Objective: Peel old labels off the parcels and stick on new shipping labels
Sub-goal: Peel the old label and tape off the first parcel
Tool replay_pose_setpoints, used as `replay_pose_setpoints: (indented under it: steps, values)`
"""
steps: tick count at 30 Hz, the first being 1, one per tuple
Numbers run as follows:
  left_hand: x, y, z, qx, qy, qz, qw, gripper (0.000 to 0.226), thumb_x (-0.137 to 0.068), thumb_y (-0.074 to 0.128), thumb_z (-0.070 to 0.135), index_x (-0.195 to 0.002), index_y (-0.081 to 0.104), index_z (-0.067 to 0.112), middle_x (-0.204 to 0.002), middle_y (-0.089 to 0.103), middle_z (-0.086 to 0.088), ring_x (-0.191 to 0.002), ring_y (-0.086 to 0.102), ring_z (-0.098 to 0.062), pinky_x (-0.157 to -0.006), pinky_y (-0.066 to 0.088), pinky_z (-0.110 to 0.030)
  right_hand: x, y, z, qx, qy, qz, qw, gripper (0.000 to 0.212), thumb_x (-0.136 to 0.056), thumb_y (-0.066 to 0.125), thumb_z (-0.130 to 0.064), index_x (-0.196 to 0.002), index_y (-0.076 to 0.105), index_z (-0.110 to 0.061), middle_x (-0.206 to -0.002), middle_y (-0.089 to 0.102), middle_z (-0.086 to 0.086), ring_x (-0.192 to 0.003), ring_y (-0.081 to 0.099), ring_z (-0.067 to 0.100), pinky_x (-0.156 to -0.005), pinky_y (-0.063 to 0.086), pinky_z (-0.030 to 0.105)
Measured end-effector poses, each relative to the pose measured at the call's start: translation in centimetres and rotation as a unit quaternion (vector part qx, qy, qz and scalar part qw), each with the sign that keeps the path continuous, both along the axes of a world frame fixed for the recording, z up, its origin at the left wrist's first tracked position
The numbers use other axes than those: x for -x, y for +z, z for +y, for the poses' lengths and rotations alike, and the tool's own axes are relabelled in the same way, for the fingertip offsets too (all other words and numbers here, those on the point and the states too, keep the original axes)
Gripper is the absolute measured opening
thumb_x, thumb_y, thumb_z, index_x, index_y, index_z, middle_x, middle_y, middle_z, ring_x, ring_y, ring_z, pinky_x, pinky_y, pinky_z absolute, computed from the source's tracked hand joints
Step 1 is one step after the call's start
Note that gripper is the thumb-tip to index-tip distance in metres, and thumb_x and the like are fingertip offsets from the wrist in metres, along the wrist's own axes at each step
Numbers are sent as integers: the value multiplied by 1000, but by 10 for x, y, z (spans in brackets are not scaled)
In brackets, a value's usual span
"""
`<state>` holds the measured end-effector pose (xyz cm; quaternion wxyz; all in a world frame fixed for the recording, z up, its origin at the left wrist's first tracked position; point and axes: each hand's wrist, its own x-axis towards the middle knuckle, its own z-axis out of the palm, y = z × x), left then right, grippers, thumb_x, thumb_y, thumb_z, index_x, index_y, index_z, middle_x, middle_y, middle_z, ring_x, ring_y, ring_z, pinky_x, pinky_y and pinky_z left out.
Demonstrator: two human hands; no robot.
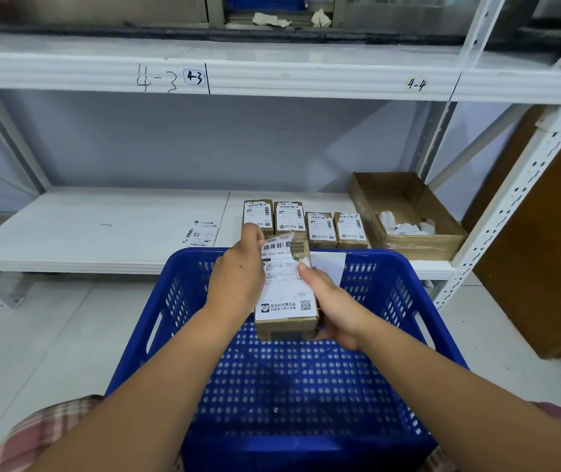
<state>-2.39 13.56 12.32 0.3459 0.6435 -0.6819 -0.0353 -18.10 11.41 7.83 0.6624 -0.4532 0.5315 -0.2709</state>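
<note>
1. Over the blue basket (pixel 197 255), I've got one brown parcel (pixel 289 321) up in both hands, its long side running away from me.
2. Right hand (pixel 335 306) cups it from the right and underneath, with the thumb pressed down on the white label (pixel 282 287).
3. Left hand (pixel 238 277) curls round the parcel's far left corner. Whether those fingertips pinch the label's edge or just the box, I can't tell.
4. The label's far right corner is ragged and lifted, with bare cardboard showing beside it.
5. Ahead on the white shelf (pixel 102 233), four labelled parcels (pixel 320 228) stand in a row, just beyond the basket's far rim.
6. A loose label (pixel 200 233) lies flat on the shelf to their left.
7. To their right sits an open cardboard box (pixel 408 247) with white scraps (pixel 405 226) inside.
</note>
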Motion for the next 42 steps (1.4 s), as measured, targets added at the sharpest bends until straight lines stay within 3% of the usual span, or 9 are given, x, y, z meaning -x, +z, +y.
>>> replay_pose_setpoints:
  steps: [3, 9, 13, 18, 23, 26, 31, 37, 42]
  values:
    - [2, -1, 1, 20, -9, 27, 999, 6, -99, 34, 16, -96, 29, 16, -82, 61, -13, -59, 53, -32, -47, 37, -35, 1, 1, -2, -23, -3, -20, 1000, 56, -88, 46, -69, -131, 51, -33, -114, 72, -2, -111, 65, 24, -89, 53, 59]
    - [7, 3, 0, 49, 4, 10, 999, 21, -93, 56, 23, -105, 45, 10, -84, 50, 4, -71, 50, -18, -55, 38, -30, 3, 5, -2, -5, -23, -37, 999, 48, -90, 49, -63, -129, 49, -36, -116, 70, 1, -111, 63, 23, -84, 58, 48]
    - [7, 2, 0, 57, -33, -14, 998, 12, -95, 54, 15, -99, 48, 6, -73, 58, -4, -54, 48, -21, -44, 29, -27, 0, 4, -6, -28, -28, -48, 998, 68, -80, 44, -80, -128, 56, -33, -114, 72, 2, -111, 64, 27, -95, 50, 52]
    - [11, 1, 5, 21, -80, 21, 996, 14, -98, 46, 16, -109, 48, 7, -88, 65, -12, -72, 61, -32, -57, 45, -39, 6, 0, -14, 33, -109, -58, 992, 101, -56, 67, -79, -143, 37, -37, -123, 67, -1, -118, 59, 23, -107, 40, 54]
    - [10, 0, 2, -24, -86, 98, 991, 49, -93, 59, 21, -138, 39, 22, -106, 62, 3, -89, 60, -15, -76, 49, -31, 12, 5, -13, 26, -104, -64, 992, 44, -83, 66, -55, -119, 61, -30, -113, 72, -1, -110, 63, 23, -104, 42, 53]
    - [9, -4, -3, -44, -86, 90, 991, 35, -87, 66, 25, -121, 59, 21, -108, 63, 8, -98, 57, -8, -85, 47, -27, 12, 7, -11, 7, -92, -53, 994, 42, -85, 64, -56, -117, 61, -29, -114, 71, 2, -109, 63, 25, -101, 45, 53]
    - [9, -5, -3, 0, -74, 39, 996, 7, -88, 64, 16, -94, 66, 17, -92, 64, 8, -83, 57, -11, -69, 41, -23, 16, 8, -10, -23, -40, -42, 998, 39, -85, 67, -47, -116, 56, -27, -120, 65, 5, -115, 58, 28, -96, 50, 50]
    - [11, -7, -1, 24, -132, 1, 991, 7, -82, 65, 6, -83, 60, 10, -104, 63, 3, -93, 58, -17, -75, 48, -35, 14, 10, -7, -28, -40, -40, 998, 36, -88, 62, -36, -119, 56, -19, -111, 63, 7, -118, 55, 32, -86, 48, 43]
    - [12, -5, 1, 12, -134, 63, 989, 17, -88, 64, 13, -77, 52, 17, -91, 65, 13, -82, 57, -2, -70, 41, -14, 19, 13, -8, -47, -26, -63, 997, 24, -89, 61, -33, -109, 59, -20, -107, 62, 6, -110, 57, 30, -80, 52, 42]
